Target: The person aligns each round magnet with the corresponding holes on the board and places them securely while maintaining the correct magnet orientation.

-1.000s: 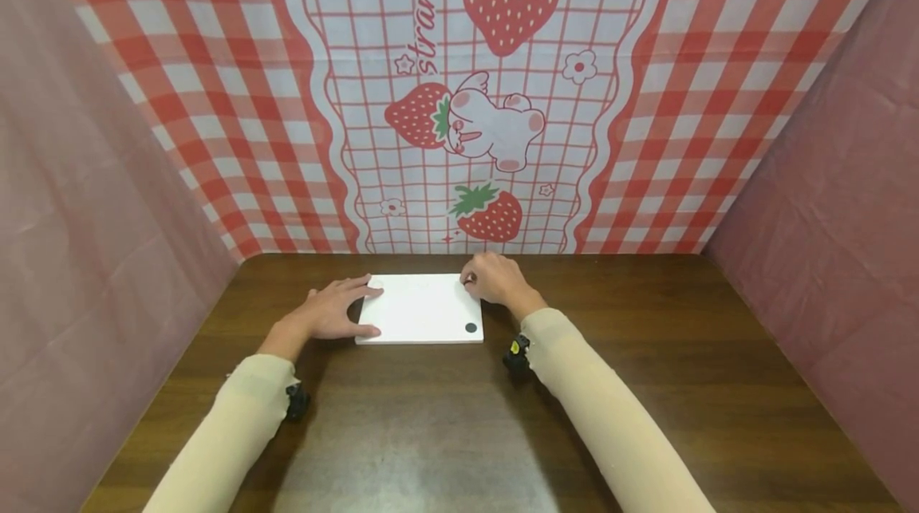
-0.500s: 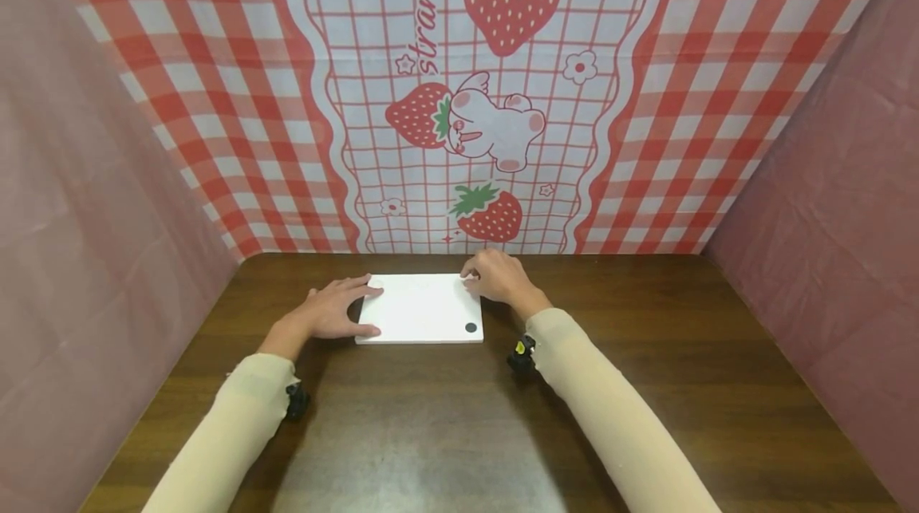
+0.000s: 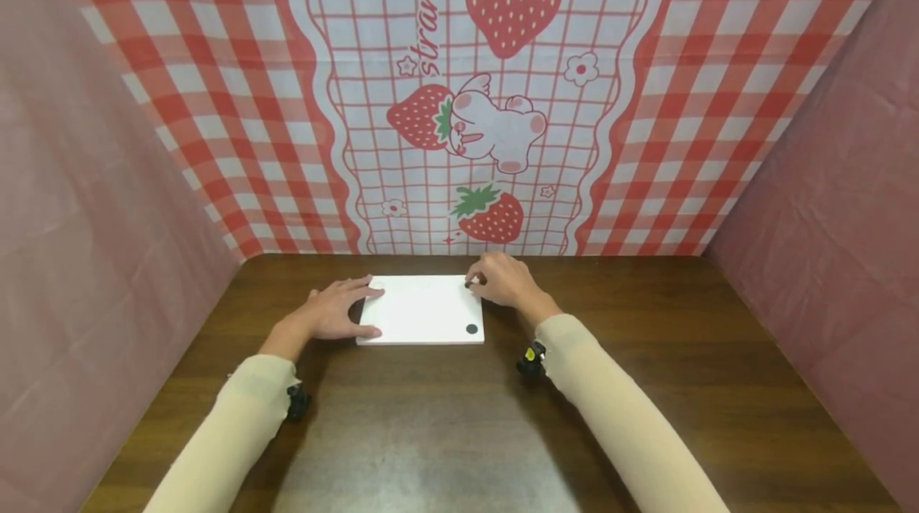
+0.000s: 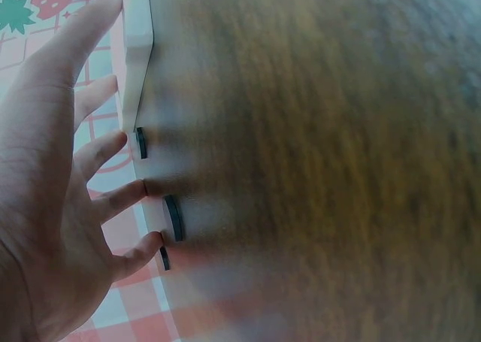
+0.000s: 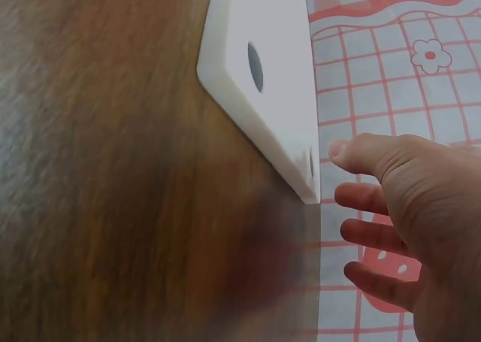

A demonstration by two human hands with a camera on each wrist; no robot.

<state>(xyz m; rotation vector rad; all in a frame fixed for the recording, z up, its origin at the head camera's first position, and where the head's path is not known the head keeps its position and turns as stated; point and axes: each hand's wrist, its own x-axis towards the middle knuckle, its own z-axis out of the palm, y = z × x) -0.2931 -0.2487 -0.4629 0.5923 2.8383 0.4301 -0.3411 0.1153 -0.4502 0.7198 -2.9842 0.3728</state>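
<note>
Slightly rightward now, the right hand curls, hold unclear; left hand spread on white board.

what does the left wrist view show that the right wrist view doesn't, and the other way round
Only the left wrist view shows the left hand and three small dark pieces near its fingers.

Only the right wrist view shows the right hand, a dark round spot on the white board's upper face, and a printed flower.

Both show part of the white board, the wooden table and the red-and-white printed cloth.
</note>
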